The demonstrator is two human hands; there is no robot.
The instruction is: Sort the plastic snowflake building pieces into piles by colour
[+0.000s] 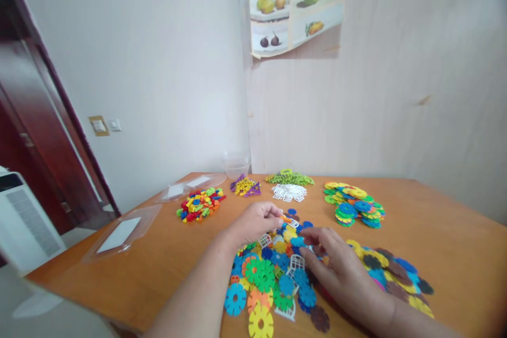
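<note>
Over the brown tabletop [158, 259], pinched an orange piece [285, 218] with the left hand [257, 220] at the upper end of the lower-centre mixed pile [263, 273], and held the right hand [340, 264], nearer its middle, cupped but unclosed.

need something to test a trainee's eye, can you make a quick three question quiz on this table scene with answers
1. Multiple choice: which pile lies directly on the near side of the green pile?
A) the large disc pile at far right
B) the white pile
C) the block pile at far left

2. True or false: the right hand is holding the clear bowl.

3. Fill in the colour: at the fingertips of the left hand is a small piece coloured ____.

Key:
1. B
2. False; it is at the right side of the mixed pile in the middle.
3. Orange
</note>
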